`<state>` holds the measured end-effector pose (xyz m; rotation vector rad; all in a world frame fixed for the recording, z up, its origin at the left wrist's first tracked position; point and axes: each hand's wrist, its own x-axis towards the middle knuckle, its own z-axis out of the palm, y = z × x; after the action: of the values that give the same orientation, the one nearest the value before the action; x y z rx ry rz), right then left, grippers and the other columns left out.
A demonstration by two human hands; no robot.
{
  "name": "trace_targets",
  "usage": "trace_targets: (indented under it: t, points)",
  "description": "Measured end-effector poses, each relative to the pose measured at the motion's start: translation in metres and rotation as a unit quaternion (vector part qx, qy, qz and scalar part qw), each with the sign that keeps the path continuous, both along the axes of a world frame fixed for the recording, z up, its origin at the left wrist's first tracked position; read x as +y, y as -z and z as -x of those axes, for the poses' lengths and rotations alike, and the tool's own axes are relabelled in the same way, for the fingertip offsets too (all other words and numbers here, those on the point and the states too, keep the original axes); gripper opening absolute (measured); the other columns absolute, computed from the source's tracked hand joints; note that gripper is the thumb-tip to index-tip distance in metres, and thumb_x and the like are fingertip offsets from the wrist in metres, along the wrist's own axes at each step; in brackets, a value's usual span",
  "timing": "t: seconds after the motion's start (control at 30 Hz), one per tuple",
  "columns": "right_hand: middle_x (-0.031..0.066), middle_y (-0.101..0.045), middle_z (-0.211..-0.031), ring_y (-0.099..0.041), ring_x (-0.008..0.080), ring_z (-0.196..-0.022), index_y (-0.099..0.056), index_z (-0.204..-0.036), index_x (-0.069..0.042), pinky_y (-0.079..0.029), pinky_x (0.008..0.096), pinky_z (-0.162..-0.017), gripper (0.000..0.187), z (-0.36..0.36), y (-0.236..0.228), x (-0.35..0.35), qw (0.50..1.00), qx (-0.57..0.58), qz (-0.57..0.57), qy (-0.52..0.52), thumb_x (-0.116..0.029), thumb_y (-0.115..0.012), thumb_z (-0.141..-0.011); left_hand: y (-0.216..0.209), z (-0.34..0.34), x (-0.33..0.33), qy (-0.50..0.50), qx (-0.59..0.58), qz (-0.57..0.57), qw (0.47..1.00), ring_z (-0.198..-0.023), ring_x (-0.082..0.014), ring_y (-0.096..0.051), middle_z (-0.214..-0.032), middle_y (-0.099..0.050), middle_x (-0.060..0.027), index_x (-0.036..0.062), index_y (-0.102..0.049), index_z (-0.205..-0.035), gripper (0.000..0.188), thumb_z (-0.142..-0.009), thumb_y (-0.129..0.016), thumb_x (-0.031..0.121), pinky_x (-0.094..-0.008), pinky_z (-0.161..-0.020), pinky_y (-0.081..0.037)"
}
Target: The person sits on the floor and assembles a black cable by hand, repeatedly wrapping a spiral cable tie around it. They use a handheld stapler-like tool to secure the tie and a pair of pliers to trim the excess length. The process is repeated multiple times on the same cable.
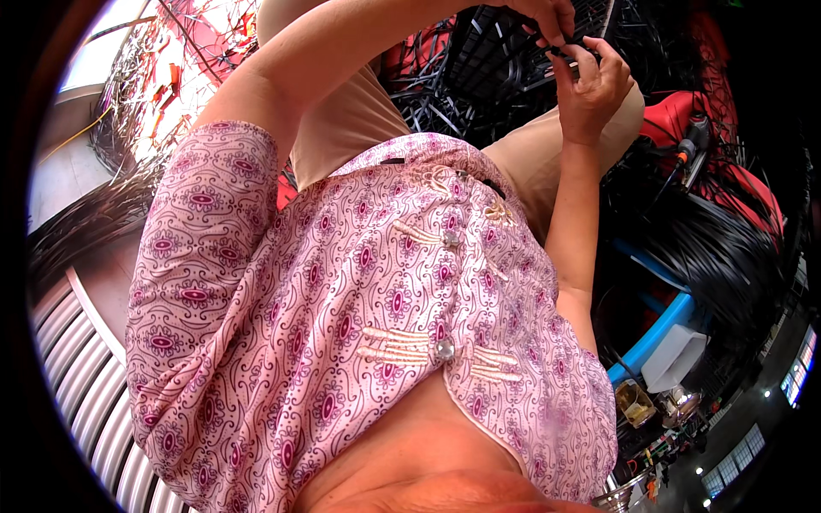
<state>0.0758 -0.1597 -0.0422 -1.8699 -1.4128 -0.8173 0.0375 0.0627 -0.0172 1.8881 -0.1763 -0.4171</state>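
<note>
Up near the top edge, both hands meet over a heap of black cables (pixel 479 68) lying past the person's knees. The right hand (pixel 594 85) is curled, fingers pinched on a thin black cable end (pixel 564 53); the left hand (pixel 547 15), partly cut off by the frame, closes on the same piece from above. Judging by its look, the cable is light, limp and springy, best gripped close to the end. A red mass (pixel 727 154) lies to the right.

It's a thin black cable (pixel 564 51), kinda short where it shows, running between the fingertips. It sits right in front of the big tangle of black cables (pixel 479 77), just above it.
</note>
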Motion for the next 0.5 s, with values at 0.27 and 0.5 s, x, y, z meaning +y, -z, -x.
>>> trace_targets:
  t: [0.27,0.5]
  points:
    - [-0.0097,-0.067,-0.099,-0.062,0.0155,-0.094,-0.073,-0.087,-0.021,-0.041,0.0362,-0.091,0.013,-0.001,0.001,0.007,1.000,-0.009,-0.025,-0.014,-0.029,-0.081,-0.081,0.009,-0.003,0.005,0.003,0.014,0.067,0.998,-0.073,-0.0138,-0.067,-0.084,-0.074,-0.0056,0.0001,-0.075,-0.098,0.018,-0.085,-0.078,0.012,-0.0275,-0.067,-0.052]
    - [-0.0088,-0.068,-0.099,-0.063,0.0159,-0.091,-0.069,-0.089,-0.020,-0.040,0.0376,-0.094,0.014,0.004,0.006,0.008,0.999,-0.004,-0.044,0.002,-0.029,-0.079,-0.084,0.014,0.002,0.003,-0.030,0.024,0.126,0.991,-0.075,-0.0155,-0.068,-0.087,-0.074,-0.0069,-0.0021,-0.074,-0.100,0.019,-0.090,-0.072,0.013,-0.0290,-0.069,-0.054]
